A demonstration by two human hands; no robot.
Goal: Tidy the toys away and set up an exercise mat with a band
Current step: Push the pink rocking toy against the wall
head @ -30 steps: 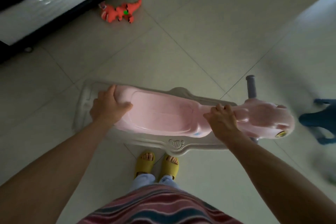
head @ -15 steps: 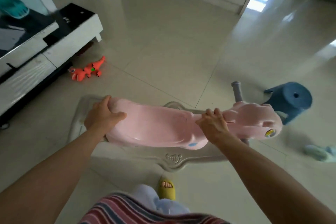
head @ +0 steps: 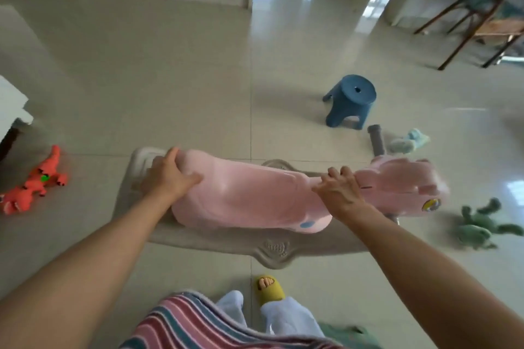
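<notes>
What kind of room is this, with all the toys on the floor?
Most likely a home living room. The shiny tiled floor has a pink plastic rocking horse, an orange toy dinosaur and a small blue plastic stool on it, and wooden chairs stand at the far right.

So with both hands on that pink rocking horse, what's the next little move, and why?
Probably carry the pink rocking horse onward, veering clear of the blue stool. The left hand grips the seat's back and the right hand the neck. The stool, a light blue plush toy and a green plush toy lie on the floor beyond its head.
</notes>
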